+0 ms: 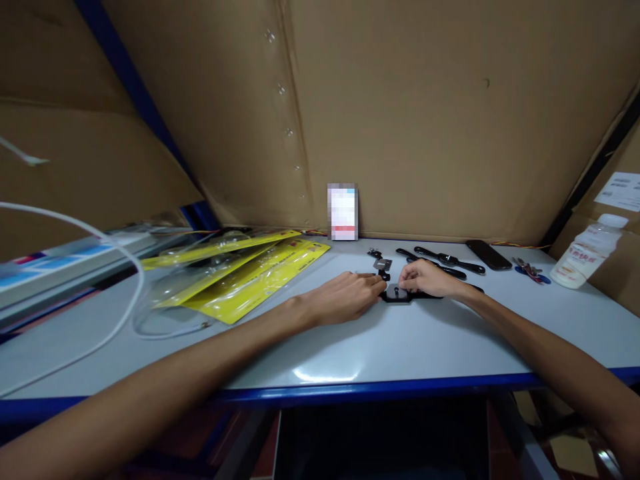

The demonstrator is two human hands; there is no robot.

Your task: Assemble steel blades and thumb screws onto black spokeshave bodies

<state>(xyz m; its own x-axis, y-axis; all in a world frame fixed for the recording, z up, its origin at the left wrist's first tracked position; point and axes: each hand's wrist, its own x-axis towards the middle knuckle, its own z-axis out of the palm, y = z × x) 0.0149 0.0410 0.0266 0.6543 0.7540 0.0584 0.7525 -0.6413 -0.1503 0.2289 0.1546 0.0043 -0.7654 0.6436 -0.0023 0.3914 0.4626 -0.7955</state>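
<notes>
On the grey-white table lies a flat black-handled tool with a grey plate at its left end. A small dark knob or screw stands on this plate. My left hand is closed, its fingertips pressed together at the plate's left edge. My right hand is pinched beside the knob, over the tool; whatever lies between its fingertips is too small to make out. Just behind my left fingertips sit a small black piece and a grey metal plate.
More black-handled tools lie behind my right hand. Further right are a black phone, a bunch of keys and a white bottle. Yellow-backed clear packages and a white cable lie left. A lit screen leans against the cardboard wall.
</notes>
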